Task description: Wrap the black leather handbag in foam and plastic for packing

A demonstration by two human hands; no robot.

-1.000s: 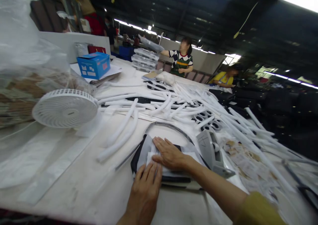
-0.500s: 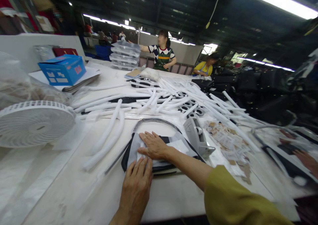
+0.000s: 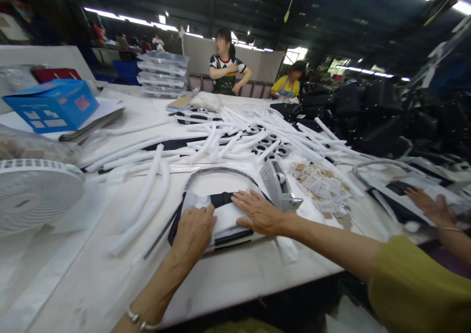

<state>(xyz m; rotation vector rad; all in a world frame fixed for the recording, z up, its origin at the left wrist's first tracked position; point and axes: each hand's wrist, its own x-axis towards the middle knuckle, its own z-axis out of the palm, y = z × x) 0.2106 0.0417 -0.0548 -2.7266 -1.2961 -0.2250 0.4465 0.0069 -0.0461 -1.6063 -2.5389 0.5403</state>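
A black handbag point(image 3: 220, 198) with a looped, plastic-wrapped handle point(image 3: 221, 170) lies flat on the table before me. White wrapping sheet point(image 3: 226, 220) covers much of its upper face. On the bag's left side, my left hand point(image 3: 195, 230) is closed, its fingers curled over the sheet's edge; the fingertips are partly hidden. My right hand point(image 3: 257, 213) lies open on the right part of the sheet, fingers stretched toward the left. A grey-white tape dispenser point(image 3: 274, 186) stands just behind my right hand, close to the bag.
White foam tubes point(image 3: 154, 195) lie across the table, with tape rolls point(image 3: 272, 144) among them. Small packets point(image 3: 324, 186) are heaped at right. A fan point(image 3: 37, 195) and a blue box point(image 3: 55, 106) stand left. A co-worker's hands point(image 3: 430, 205) rest on another bag at right.
My right hand has slid right across the bag, and my left hand has moved up onto its left side, fingers now curled. More black shows between them. The view has shifted right.
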